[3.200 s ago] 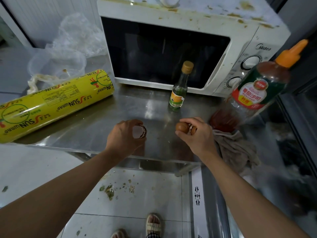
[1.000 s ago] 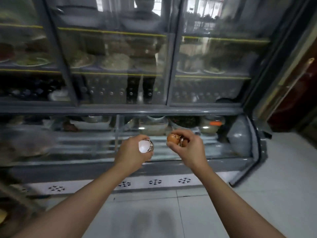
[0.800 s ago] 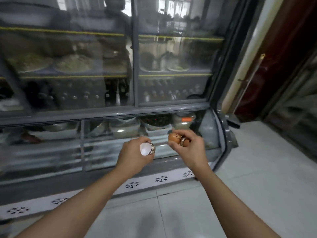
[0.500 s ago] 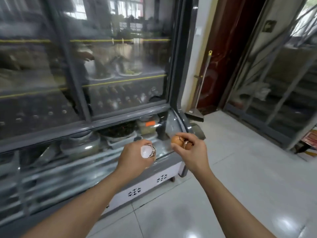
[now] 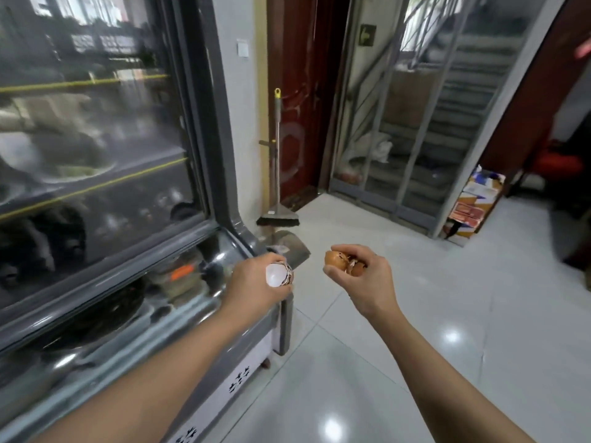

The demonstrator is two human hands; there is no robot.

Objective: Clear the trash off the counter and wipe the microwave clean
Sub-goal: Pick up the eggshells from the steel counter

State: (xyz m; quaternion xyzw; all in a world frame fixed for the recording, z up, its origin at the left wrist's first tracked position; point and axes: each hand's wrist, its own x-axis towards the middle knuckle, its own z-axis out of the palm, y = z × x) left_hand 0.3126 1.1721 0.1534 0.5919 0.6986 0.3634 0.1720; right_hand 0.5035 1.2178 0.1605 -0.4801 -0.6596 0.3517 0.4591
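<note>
A glass-fronted display cooler filled the left side over a pale tiled floor, with a broom and dustpan leaning by its corner. The left hand curled round an eggshell half, white hollow facing up above the fist. The right hand pinched brown eggshell pieces at its fingertips, cracked and jagged. No legible writing showed on either
</note>
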